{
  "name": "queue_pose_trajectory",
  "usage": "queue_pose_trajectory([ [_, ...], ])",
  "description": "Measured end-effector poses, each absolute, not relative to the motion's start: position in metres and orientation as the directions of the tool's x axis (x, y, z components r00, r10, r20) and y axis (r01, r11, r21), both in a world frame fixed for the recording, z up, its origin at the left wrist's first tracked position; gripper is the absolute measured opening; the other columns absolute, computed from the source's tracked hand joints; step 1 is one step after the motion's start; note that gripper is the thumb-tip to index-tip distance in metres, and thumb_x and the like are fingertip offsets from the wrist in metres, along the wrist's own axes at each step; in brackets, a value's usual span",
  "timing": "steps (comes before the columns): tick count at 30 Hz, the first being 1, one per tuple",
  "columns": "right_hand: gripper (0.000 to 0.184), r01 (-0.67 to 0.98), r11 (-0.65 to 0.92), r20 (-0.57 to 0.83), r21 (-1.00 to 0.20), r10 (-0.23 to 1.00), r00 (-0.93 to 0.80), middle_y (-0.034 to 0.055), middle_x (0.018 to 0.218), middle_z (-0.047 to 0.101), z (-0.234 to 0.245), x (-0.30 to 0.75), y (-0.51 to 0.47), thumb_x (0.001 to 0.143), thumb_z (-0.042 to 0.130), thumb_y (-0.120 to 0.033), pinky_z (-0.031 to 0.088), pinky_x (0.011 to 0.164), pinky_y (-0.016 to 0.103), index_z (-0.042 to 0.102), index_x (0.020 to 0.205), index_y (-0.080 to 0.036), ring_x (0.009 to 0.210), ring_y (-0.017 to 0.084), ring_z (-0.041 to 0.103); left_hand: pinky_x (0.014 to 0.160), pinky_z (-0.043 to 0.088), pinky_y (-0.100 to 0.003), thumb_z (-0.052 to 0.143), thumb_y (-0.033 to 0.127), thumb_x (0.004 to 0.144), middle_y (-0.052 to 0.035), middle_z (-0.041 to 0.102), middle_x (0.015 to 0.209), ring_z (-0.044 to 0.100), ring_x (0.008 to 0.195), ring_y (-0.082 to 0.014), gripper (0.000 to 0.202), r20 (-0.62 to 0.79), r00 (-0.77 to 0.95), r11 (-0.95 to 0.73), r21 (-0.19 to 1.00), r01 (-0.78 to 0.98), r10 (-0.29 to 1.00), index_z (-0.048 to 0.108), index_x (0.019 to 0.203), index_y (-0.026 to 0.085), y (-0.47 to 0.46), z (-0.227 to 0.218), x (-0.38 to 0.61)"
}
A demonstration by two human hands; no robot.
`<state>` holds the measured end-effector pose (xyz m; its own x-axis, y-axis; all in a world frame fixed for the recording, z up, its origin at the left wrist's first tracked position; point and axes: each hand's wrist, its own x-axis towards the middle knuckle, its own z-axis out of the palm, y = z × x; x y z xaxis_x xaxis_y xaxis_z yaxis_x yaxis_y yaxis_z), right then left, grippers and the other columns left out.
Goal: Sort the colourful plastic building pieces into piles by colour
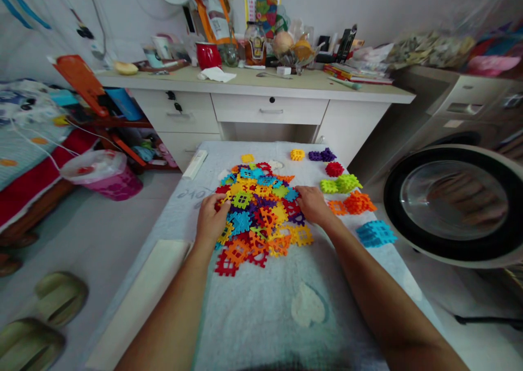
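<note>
A heap of flat, notched plastic interlocking building pieces (255, 210) in red, orange, yellow, green, blue and purple lies on a cloth-covered table. My left hand (211, 218) is at the heap's left edge, fingers curled and thumb close to them; what they pinch, if anything, is hidden. On the opposite edge, my right hand (314, 205) has its bent fingers against red and purple pieces, with the fingertips partly hidden. To the right stand groups sorted by colour: a blue stack (376, 233), orange pieces (358, 202), green pieces (346, 183), a red cluster (334, 169), purple pieces (327, 154) and a yellow cluster (297, 154).
A long white box (141, 300) lies along the table's left side, and a small white object (195, 164) at its far left corner. Behind stands a cluttered white desk (249, 105). A washing machine with its round door (453, 205) open is at right, a pink bin (110, 180) at left.
</note>
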<state>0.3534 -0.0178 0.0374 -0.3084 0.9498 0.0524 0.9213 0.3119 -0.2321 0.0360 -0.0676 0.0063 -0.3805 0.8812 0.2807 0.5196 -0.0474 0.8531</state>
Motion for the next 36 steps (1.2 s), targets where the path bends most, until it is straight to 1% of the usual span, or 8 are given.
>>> queue_pose_trajectory([
  [5,0.062,0.915,0.249,0.098,-0.317,0.968,-0.230,0.0110,0.142,0.061,0.016,0.350,-0.015,0.085,0.041,-0.008,0.044,0.098,0.049,0.053,0.144,-0.022,0.123,0.033,0.053,0.103,0.045,-0.042,0.062,0.039,0.078,-0.0063,0.065,0.107,0.060,0.107,-0.0257,0.022,0.297,-0.352,-0.072,0.844,0.531,0.887,0.068,0.095,0.025,-0.068,0.005,0.038],
  [10,0.066,0.880,0.279,0.120,-0.385,0.960,-0.252,0.0106,0.142,0.060,0.016,0.353,-0.013,0.082,0.042,-0.007,0.042,0.102,0.050,0.053,0.145,-0.023,0.125,0.032,0.051,0.102,0.045,-0.042,0.063,0.040,0.079,-0.0062,0.065,0.107,0.060,0.107,-0.0257,0.023,0.307,-0.340,-0.079,0.833,0.547,0.889,0.068,0.095,0.025,-0.067,0.001,0.038],
  [17,0.069,0.893,0.288,0.100,-0.346,0.958,-0.271,0.0162,0.124,0.062,0.022,0.363,-0.007,0.076,0.055,-0.014,0.042,0.101,0.042,0.053,0.144,-0.011,0.111,0.029,0.054,0.100,0.047,-0.041,0.062,0.041,0.079,-0.0065,0.065,0.106,0.061,0.107,-0.0253,0.026,0.303,-0.341,-0.064,0.823,0.565,0.890,0.069,0.096,0.024,-0.068,0.003,0.039],
  [24,0.066,0.929,0.207,0.254,-0.307,0.958,-0.129,0.0176,0.125,0.056,0.025,0.366,-0.011,0.076,0.054,-0.015,0.040,0.100,0.041,0.056,0.142,-0.010,0.114,0.031,0.049,0.104,0.045,-0.041,0.058,0.042,0.080,-0.0074,0.067,0.110,0.061,0.110,-0.0247,0.029,0.303,-0.323,-0.052,0.797,0.602,0.897,0.068,0.098,0.022,-0.068,0.005,0.039],
  [27,0.062,0.934,0.193,0.224,-0.302,0.966,-0.128,0.0178,0.127,0.056,0.028,0.366,-0.012,0.078,0.054,-0.016,0.041,0.100,0.041,0.057,0.140,-0.010,0.116,0.031,0.049,0.104,0.046,-0.041,0.058,0.043,0.080,-0.0074,0.067,0.109,0.061,0.109,-0.0245,0.029,0.298,-0.321,-0.049,0.797,0.601,0.899,0.068,0.098,0.022,-0.067,0.005,0.039],
  [29,0.061,0.947,0.185,0.192,-0.263,0.972,-0.137,0.0183,0.136,0.053,0.031,0.367,-0.013,0.078,0.055,-0.015,0.040,0.102,0.043,0.058,0.139,-0.011,0.121,0.033,0.047,0.103,0.046,-0.041,0.058,0.043,0.080,-0.0073,0.067,0.108,0.061,0.109,-0.0245,0.029,0.296,-0.322,-0.047,0.797,0.602,0.899,0.068,0.097,0.022,-0.067,0.004,0.039],
  [33,0.063,0.949,0.272,0.084,-0.161,0.961,-0.262,0.0153,0.154,0.044,0.040,0.365,-0.009,0.079,0.054,-0.012,0.038,0.104,0.046,0.055,0.142,-0.014,0.130,0.035,0.042,0.102,0.047,-0.041,0.058,0.043,0.080,-0.0074,0.067,0.109,0.061,0.108,-0.0243,0.030,0.308,-0.316,-0.058,0.792,0.608,0.897,0.068,0.098,0.022,-0.067,0.003,0.038],
  [36,0.056,0.933,0.348,-0.056,-0.095,0.934,-0.354,0.0133,0.142,0.058,0.048,0.362,-0.002,0.083,0.052,-0.010,0.039,0.101,0.043,0.058,0.138,-0.017,0.123,0.032,0.049,0.103,0.047,-0.041,0.058,0.043,0.080,-0.0072,0.067,0.108,0.062,0.108,-0.0243,0.030,0.315,-0.312,-0.066,0.790,0.609,0.896,0.068,0.098,0.022,-0.067,0.003,0.038],
])
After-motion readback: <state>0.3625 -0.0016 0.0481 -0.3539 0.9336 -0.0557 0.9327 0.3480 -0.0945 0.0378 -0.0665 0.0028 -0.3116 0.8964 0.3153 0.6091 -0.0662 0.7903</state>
